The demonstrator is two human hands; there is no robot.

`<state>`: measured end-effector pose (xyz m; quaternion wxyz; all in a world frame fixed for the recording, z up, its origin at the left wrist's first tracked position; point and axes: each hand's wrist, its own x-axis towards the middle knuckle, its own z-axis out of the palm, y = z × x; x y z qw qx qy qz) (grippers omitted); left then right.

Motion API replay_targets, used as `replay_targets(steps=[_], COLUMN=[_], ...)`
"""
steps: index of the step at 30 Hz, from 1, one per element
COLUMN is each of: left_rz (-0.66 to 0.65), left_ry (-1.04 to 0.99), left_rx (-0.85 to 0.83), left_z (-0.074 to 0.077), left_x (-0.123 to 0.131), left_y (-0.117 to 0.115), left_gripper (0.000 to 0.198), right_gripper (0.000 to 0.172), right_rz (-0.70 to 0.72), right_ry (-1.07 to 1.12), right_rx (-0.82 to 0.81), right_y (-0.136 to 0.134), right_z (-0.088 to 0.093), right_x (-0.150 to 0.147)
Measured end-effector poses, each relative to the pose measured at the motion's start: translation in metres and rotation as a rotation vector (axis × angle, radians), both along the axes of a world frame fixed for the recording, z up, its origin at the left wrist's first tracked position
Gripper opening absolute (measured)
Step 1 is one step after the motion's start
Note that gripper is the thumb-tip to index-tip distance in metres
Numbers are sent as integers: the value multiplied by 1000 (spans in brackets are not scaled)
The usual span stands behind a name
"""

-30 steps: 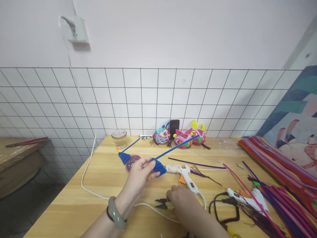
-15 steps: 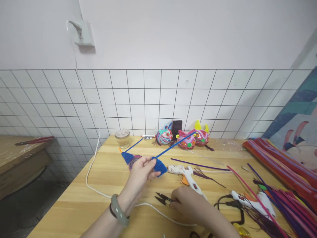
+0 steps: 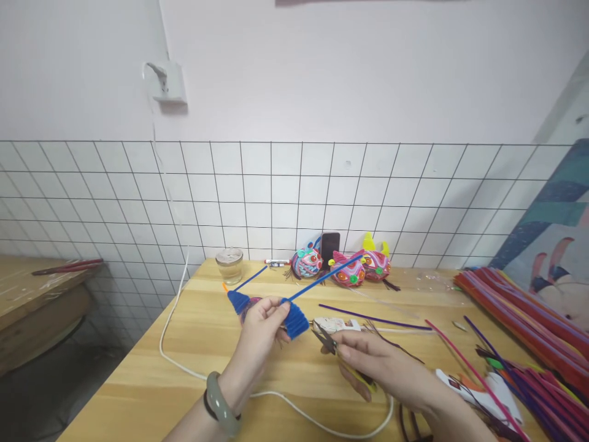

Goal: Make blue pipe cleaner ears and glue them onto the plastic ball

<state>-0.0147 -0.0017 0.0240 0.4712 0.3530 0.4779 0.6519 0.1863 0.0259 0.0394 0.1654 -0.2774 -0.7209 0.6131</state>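
Note:
My left hand [image 3: 260, 325] pinches a flat blue pipe-cleaner piece [image 3: 297, 320] made of side-by-side rows. From its upper edge a long blue stem [image 3: 324, 278] slants up to the right. Beyond the hand shows part of a purple rounded body [image 3: 246, 312], joined by or close to a blue triangle [image 3: 238, 302] with an orange tip; my fingers hide how they connect. In my right hand [image 3: 375, 359] are small dark-bladed snips [image 3: 326, 339], blades pointing left towards the blue piece but apart from it.
A white glue gun [image 3: 331, 325] lies behind my right hand, another glue gun [image 3: 499, 393] farther right. Decorated fish-like figures [image 3: 347, 270], a phone [image 3: 330, 248] and a glass cup [image 3: 229, 267] stand at the back. Pipe-cleaner bundles [image 3: 529, 325] fill the right side; a white cable [image 3: 294, 405] crosses the front.
My right hand has lifted the snips off the table and brought them up beside the blue piece. My left hand keeps its pinch. The view has tilted up slightly.

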Motion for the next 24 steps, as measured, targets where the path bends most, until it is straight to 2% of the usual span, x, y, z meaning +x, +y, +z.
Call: replay_targets(steps=[8, 14, 18, 24], left_rz=[-104, -213, -257, -302], left_ry=[36, 6, 26, 64], left_rx=[-23, -52, -65, -57], left_z=[4, 6, 5, 5], left_x=[8, 14, 16, 17], left_y=[-5, -9, -10, -12], left_gripper=[24, 28, 30, 32], right_gripper=[38, 36, 33, 23], right_rz=[-127, -141, -174, -202], right_ry=[-18, -32, -96, -178], right_rx=[-24, 70, 194, 553], right_y=[5, 5, -1, -7], right_z=[-13, -13, -8, -1], right_x=[-10, -11, -15, -16])
